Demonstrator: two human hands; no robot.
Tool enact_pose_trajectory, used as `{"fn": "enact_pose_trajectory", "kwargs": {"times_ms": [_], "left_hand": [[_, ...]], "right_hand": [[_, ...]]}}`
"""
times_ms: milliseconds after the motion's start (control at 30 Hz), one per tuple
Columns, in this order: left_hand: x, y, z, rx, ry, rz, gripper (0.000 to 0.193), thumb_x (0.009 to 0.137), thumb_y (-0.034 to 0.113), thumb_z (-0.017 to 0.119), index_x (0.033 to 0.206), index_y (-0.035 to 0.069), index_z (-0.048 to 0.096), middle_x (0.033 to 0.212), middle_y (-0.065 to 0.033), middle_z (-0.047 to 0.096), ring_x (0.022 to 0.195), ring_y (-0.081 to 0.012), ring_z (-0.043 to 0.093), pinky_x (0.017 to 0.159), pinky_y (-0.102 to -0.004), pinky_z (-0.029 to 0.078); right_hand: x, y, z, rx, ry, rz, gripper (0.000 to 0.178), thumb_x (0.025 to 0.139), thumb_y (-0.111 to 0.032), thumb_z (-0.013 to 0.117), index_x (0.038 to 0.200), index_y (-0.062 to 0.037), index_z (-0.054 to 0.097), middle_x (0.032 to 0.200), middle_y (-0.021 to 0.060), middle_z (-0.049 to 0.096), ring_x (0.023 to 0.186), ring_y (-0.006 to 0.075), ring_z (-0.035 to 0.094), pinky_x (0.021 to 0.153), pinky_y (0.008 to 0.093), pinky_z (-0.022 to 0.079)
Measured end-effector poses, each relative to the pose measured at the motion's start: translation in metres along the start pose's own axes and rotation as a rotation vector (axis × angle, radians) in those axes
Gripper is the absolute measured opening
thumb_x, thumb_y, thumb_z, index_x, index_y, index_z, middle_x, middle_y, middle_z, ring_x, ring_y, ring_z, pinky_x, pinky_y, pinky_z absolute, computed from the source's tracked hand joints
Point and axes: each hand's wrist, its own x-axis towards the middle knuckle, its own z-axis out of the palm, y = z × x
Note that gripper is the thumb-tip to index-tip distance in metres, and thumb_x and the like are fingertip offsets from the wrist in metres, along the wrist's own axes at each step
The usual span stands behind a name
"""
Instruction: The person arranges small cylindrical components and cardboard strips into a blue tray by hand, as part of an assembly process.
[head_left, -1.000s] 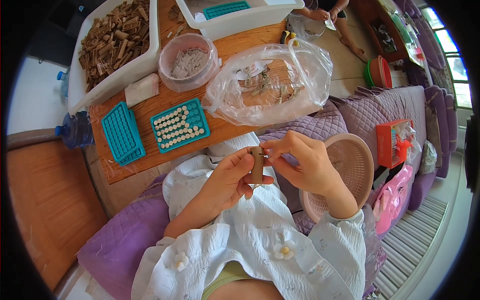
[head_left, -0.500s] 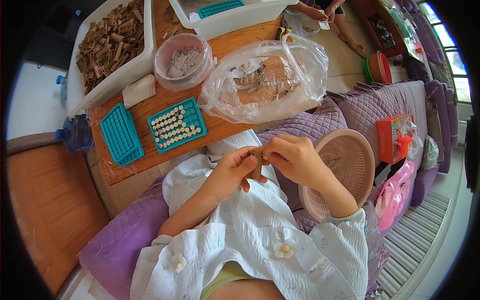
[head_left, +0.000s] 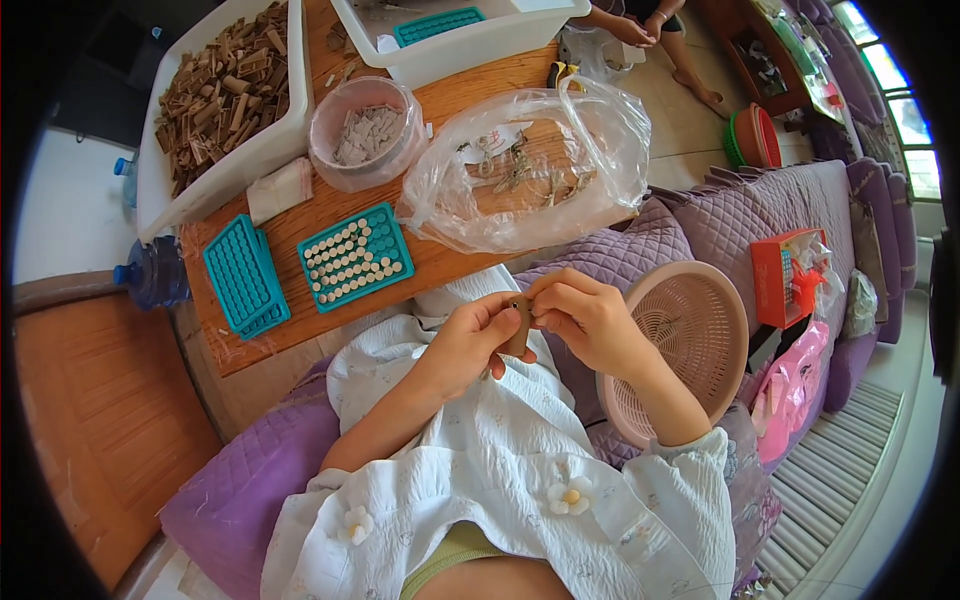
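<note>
My left hand [head_left: 470,340] is closed around a small brown tube-like piece [head_left: 518,335], held upright above my lap with a small dark spot near its top. The fingers of my right hand [head_left: 580,315] are pinched together beside the top of that piece. Whatever lies between those right fingertips, if anything, is too small to make out. On the table ahead, a teal tray [head_left: 355,257] carries rows of pale round discs, with some bare spots on its right side. A clear plastic bag [head_left: 530,165] with tangled string-like bits lies to its right.
A white bin [head_left: 225,165] heaped with brown pieces, a tub [head_left: 365,135] of grey bits, stacked teal trays [head_left: 245,277] and another white bin [head_left: 455,50] stand on the table [head_left: 215,340]. A pink basket [head_left: 735,340] sits right. Another person's hands [head_left: 640,30] show at the back.
My right fingertips have shifted slightly away from the top of the brown piece, which shows more. At the back, the other person's hands have changed position.
</note>
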Motion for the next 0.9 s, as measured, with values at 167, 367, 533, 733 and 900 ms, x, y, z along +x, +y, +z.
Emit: {"fn": "enact_pose_trajectory", "kwargs": {"times_ms": [167,367,533,733,900], "left_hand": [[0.008,-0.005,0.002,0.013,-0.037,-0.019,0.03,0.094,0.026,0.043,0.111,0.002,0.049,0.09,-0.0022,0.06,0.068,-0.0106,0.061,0.042,-0.0165,0.037],[0.02,-0.006,0.005,0.082,-0.106,-0.094,0.03,0.092,0.028,0.046,0.107,0.002,0.052,0.07,0.0008,0.054,0.064,-0.0093,0.059,0.044,-0.0173,0.038],[0.037,0.021,0.008,0.742,0.182,0.396,0.028,0.085,0.024,0.056,0.102,0.002,0.054,0.079,-0.0064,0.058,0.062,-0.017,0.056,0.054,-0.0259,0.045],[0.104,0.064,-0.046,1.591,0.888,0.802,0.034,0.08,0.013,0.057,0.11,0.002,0.046,0.094,-0.015,0.058,0.078,-0.0317,0.06,0.069,-0.0391,0.049],[0.122,0.078,-0.063,1.562,0.769,0.574,0.021,0.08,0.012,0.057,0.098,0.001,0.055,0.087,-0.0157,0.058,0.077,-0.0336,0.059,0.068,-0.0385,0.049]], "right_hand": [[-0.01,0.001,0.001,0.109,-0.019,0.183,0.013,0.073,0.007,0.058,0.085,0.0025,0.052,0.087,0.0112,0.055,0.075,0.0246,0.06,0.064,0.0315,0.049],[-0.019,0.001,-0.008,0.025,-0.041,0.127,0.023,0.073,0.004,0.058,0.095,-0.001,0.053,0.089,0.0123,0.055,0.08,0.0284,0.057,0.069,0.0335,0.047],[-0.051,0.004,-0.047,-0.05,0.19,0.219,0.021,0.076,-0.002,0.059,0.097,-0.0007,0.056,0.092,0.0104,0.054,0.077,0.0241,0.056,0.066,0.0306,0.046],[-0.135,0.014,-0.103,-0.306,0.648,0.651,0.015,0.08,-0.01,0.056,0.089,0.0016,0.057,0.088,0.0067,0.053,0.068,0.0159,0.054,0.062,0.0236,0.044],[-0.159,0.028,-0.091,-0.8,0.015,0.911,0.023,0.073,-0.012,0.059,0.093,-0.0004,0.06,0.082,0.018,0.059,0.077,0.0315,0.059,0.071,0.0379,0.046]]}}
